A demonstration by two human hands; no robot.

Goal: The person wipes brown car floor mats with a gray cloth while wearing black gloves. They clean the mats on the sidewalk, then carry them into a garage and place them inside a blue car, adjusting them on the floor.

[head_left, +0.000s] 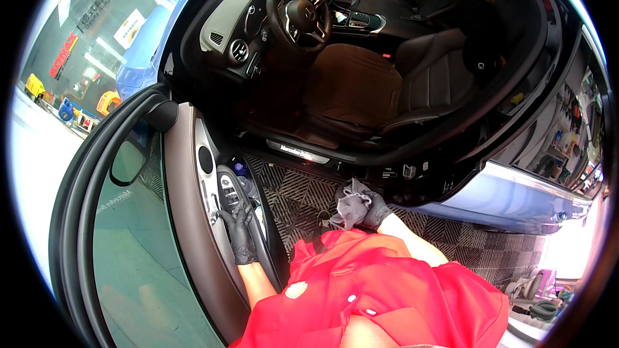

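My left hand [241,237], in a black glove, rests on the armrest of the open car door [180,193], its fingers spread next to the window switches [228,188]. My right hand [376,211], also gloved in black, is closed on a crumpled grey cloth [351,203]. That cloth hangs low over the floor, close to the car's door sill [303,152]. Part of the right hand's fingers is hidden behind the cloth's folds. In the door pocket sits a small item with a blue-purple top [240,167], beside some clear plastic.
Beyond the sill are the brown driver's seat [354,84] and the steering wheel [300,16]. The door's window glass [138,251] stands at my left. Patterned tiles [296,200] cover the floor. Bags [538,290] lie at the lower right; yellow and blue equipment [68,109] stands at far left.
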